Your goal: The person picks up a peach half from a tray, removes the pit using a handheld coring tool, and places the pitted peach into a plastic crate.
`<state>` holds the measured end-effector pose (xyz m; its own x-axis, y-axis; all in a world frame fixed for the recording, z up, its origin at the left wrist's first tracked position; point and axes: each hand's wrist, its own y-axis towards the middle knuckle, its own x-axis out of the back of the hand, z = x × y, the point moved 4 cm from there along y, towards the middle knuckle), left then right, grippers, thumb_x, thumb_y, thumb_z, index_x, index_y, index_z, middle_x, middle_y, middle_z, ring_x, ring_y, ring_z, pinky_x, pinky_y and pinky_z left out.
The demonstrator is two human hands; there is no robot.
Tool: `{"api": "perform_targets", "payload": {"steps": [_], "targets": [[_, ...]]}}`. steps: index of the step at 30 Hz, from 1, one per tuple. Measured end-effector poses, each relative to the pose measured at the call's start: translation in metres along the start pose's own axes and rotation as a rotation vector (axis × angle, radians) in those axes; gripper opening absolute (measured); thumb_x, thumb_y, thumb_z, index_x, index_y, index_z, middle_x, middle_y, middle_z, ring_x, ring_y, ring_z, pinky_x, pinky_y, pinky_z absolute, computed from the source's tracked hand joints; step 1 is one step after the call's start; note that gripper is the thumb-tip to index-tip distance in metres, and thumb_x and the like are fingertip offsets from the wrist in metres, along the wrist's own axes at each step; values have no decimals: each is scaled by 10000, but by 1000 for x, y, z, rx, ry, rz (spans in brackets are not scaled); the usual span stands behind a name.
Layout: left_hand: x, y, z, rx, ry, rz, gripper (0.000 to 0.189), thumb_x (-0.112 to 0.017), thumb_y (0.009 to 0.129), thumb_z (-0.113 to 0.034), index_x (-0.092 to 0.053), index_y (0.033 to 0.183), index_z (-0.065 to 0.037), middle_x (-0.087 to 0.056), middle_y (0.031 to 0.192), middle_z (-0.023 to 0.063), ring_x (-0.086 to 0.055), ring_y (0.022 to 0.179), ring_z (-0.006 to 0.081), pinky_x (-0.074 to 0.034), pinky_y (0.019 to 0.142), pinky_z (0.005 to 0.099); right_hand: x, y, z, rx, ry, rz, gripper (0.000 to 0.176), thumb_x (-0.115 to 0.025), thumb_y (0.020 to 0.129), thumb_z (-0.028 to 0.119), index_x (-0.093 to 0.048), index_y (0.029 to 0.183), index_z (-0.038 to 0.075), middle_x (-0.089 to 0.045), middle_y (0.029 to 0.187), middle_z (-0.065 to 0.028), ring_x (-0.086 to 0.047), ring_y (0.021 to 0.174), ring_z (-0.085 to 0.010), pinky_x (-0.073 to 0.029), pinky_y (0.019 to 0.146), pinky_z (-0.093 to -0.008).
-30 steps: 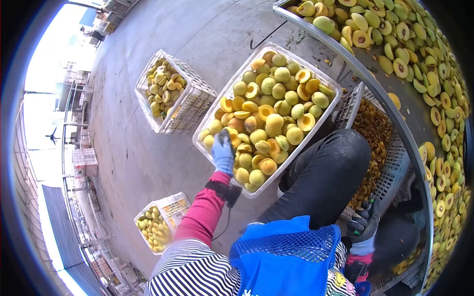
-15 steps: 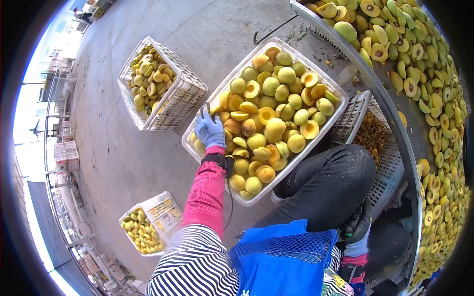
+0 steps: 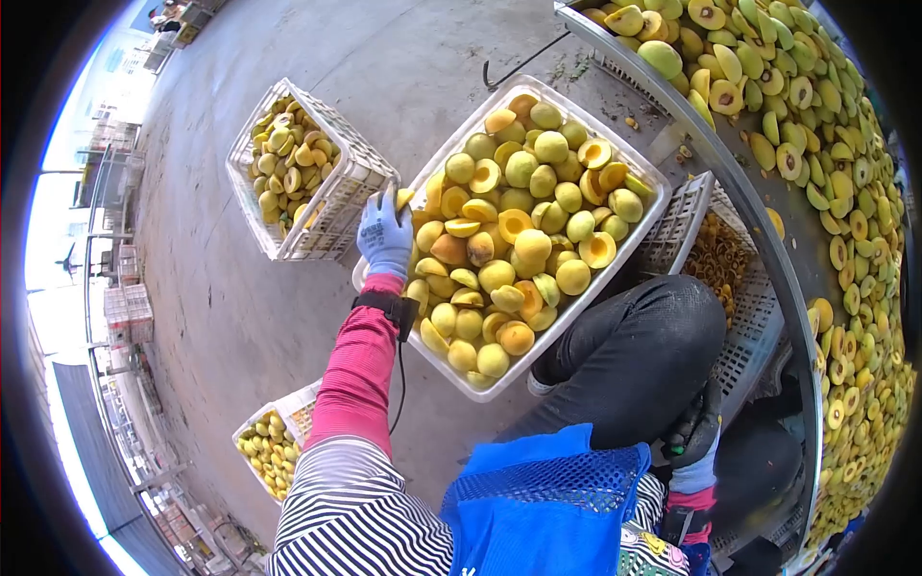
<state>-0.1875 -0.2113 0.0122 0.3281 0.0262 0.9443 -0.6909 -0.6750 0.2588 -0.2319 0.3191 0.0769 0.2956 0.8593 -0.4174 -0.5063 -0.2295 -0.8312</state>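
My left hand (image 3: 385,236), in a pale blue-grey glove, is raised at the left rim of a white crate (image 3: 478,392). Its fingers are closed on a yellow cut fruit half (image 3: 404,198). The crate is heaped with whole yellow-green fruits and halves showing orange flesh (image 3: 514,224). Low beside my bent knee rests my right hand (image 3: 693,434), in a glove with a dark palm. Against the black trousers its fingers blend in, so what they do or hold cannot be made out.
Left of the big crate stands a slatted crate (image 3: 336,206) of fruit halves; another fruit crate (image 3: 274,449) sits lower left. A metal-edged table (image 3: 735,158) piled with halves curves along the right. Under its edge, a crate holds brown pits (image 3: 715,259).
My left hand has moved left, from over the fruit to the crate's rim, carrying the fruit half. The right hand has barely moved.
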Motion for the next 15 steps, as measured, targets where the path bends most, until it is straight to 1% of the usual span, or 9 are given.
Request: {"api": "perform_targets", "payload": {"steps": [2,3,4,6,9,10,13,14,15], "targets": [[-21,-20,-4,-166,7,56,580,-623,783,-290,-458,1314,-125,-510,1239,131,-515,1065,343,-432,902,421,3,1,0,13,2,-21,317,-400,963,412,-600,1017,173,-595,686,49,-351,326,-47,-237,280,-168],[-38,-37,-2,-174,-33,31,642,-596,823,-324,-362,1388,-126,-426,1350,156,-443,1165,366,-361,989,433,4,2,0,27,1,-28,311,-403,964,411,-605,998,176,-577,656,57,-340,322,-46,-231,278,-170],[-38,-40,0,-72,-55,157,659,-545,860,-396,-317,1412,-118,-399,1374,168,-410,1208,370,-316,1026,445,5,4,0,35,5,-25,311,-403,964,411,-605,998,176,-577,656,57,-340,322,-46,-231,278,-170],[-33,-38,3,-83,-46,267,640,-488,877,-462,-339,1405,-132,-400,1381,151,-412,1215,353,-320,1018,457,11,5,1,67,-36,-51,306,-403,966,408,-601,1003,178,-540,604,70,-325,315,-45,-231,276,-172],[-18,-2,9,-232,131,471,516,-430,899,-486,-495,1303,-170,-471,1326,130,-430,1213,313,-342,986,462,15,5,-1,69,-44,-99,305,-407,965,411,-596,1015,176,-513,574,81,-314,309,-48,-229,276,-171],[1,11,-9,-223,134,364,505,-435,903,-473,-524,1268,-135,-525,1264,147,-467,1170,326,-364,964,450,15,6,-1,66,-41,-102,305,-407,965,411,-596,1015,176,-513,574,81,-314,309,-48,-229,276,-171],[-17,20,-30,-247,-114,55,537,-473,894,-449,-499,1272,-68,-565,1195,173,-525,1076,355,-402,929,405,5,3,-2,29,-6,-30,329,-390,967,425,-600,991,173,-490,542,85,-310,308,-46,-229,277,-170],[-81,5,-4,-304,-70,252,532,-483,891,-438,-492,1276,-71,-549,1206,181,-488,1126,362,-371,969,415,-7,0,0,43,-61,-122,344,-372,971,424,-592,1033,168,-531,589,76,-328,313,-41,-228,277,-166],[-65,-4,-29,-261,-38,166,520,-486,888,-433,-509,1260,-70,-540,1220,164,-457,1158,363,-338,999,425,-13,-1,1,58,-112,-210,362,-353,974,424,-583,1074,163,-573,636,67,-346,318,-37,-227,276,-162]]}}
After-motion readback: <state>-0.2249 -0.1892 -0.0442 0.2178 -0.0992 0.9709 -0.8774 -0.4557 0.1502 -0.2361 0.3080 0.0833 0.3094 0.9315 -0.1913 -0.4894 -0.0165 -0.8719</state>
